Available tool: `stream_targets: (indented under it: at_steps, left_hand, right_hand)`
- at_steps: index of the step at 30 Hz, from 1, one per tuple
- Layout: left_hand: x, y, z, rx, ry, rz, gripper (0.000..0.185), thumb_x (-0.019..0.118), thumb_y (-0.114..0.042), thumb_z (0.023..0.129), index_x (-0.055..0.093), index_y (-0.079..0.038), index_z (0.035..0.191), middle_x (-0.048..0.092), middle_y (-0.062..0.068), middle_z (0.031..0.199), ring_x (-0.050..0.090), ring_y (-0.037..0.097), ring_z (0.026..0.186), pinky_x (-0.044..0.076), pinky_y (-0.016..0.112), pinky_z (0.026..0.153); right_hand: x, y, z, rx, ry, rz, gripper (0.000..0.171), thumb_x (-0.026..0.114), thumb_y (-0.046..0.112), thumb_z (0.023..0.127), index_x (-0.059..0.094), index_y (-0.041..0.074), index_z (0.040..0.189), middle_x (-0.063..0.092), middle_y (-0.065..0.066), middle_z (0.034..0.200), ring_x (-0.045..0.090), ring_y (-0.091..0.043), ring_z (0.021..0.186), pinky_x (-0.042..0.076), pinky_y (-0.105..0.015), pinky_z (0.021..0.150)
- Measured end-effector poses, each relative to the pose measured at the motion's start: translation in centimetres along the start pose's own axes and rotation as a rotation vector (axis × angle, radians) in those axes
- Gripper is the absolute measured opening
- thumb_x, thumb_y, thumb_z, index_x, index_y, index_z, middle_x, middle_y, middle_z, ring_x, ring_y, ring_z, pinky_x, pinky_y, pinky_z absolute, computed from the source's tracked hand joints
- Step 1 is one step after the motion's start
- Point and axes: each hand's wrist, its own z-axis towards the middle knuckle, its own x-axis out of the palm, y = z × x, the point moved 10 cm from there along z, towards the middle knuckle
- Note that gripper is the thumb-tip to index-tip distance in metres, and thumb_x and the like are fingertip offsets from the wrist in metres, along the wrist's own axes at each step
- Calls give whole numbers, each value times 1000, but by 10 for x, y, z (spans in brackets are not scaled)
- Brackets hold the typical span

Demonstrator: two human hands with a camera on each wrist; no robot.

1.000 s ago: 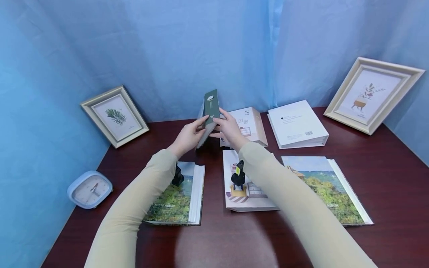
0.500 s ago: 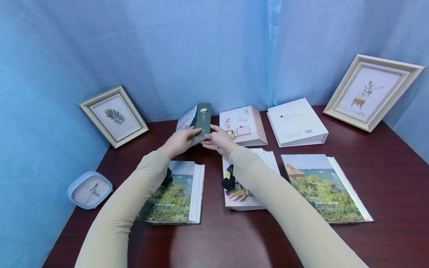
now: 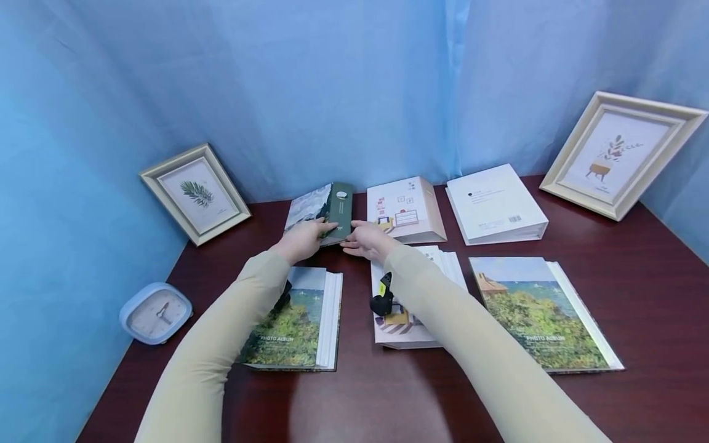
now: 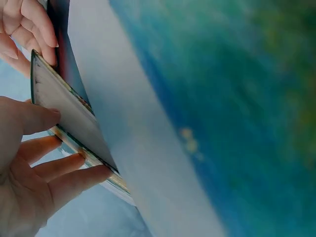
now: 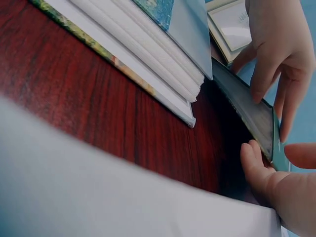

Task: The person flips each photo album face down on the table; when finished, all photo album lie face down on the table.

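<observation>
At the back of the table, both hands hold a photo album [image 3: 312, 202] with a landscape cover and a dark green spine. My left hand [image 3: 301, 239] grips its near edge, the thumb by the page ends and the fingers spread over the cover in the left wrist view. My right hand [image 3: 368, 240] holds the near spine corner, its thumb at the green spine [image 5: 280, 153] and fingertips beneath in the right wrist view. A dark gap shows under the album there. Just to the right lies a pale album with furniture drawings [image 3: 407, 209].
In front lie a seaside-cover album [image 3: 290, 335], a white drawing-cover album [image 3: 407, 337] and another seaside album [image 3: 540, 314]. A white album [image 3: 496, 206] lies back right. Picture frames lean at left [image 3: 196, 194] and right [image 3: 623, 154]. A blue clock [image 3: 156, 312] stands at left.
The green-spined album was held steeply on edge; both hands have lowered it leftward and down, so its cover now faces up beside the pale album.
</observation>
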Motion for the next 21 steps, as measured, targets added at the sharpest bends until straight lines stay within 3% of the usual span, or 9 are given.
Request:
stream_targets:
  at_steps: [10, 17, 21]
  left_hand:
    - [6, -5, 7, -13, 67, 122, 46, 48, -8, 99, 44, -16, 143, 34, 19, 150, 39, 32, 135, 36, 43, 108]
    - [7, -5, 9, -24, 80, 130, 45, 47, -12, 99, 43, -15, 144, 34, 18, 150, 38, 32, 135, 36, 43, 108]
    - [13, -5, 8, -16, 122, 118, 45, 47, -17, 100, 42, -13, 144, 33, 18, 151, 36, 31, 137, 34, 43, 110]
  right_hand:
    - [-3, 5, -3, -24, -8, -69, 61, 37, -7, 97, 21, 14, 152, 20, -20, 154, 33, -34, 137, 34, -39, 110]
    - [-7, 9, -6, -38, -37, -109, 62, 46, -2, 96, 23, 15, 152, 29, -20, 148, 36, -32, 135, 37, -39, 108]
    - [-9, 11, -8, -39, -40, -121, 61, 49, 2, 97, 25, 15, 151, 33, -18, 148, 38, -32, 134, 37, -38, 108]
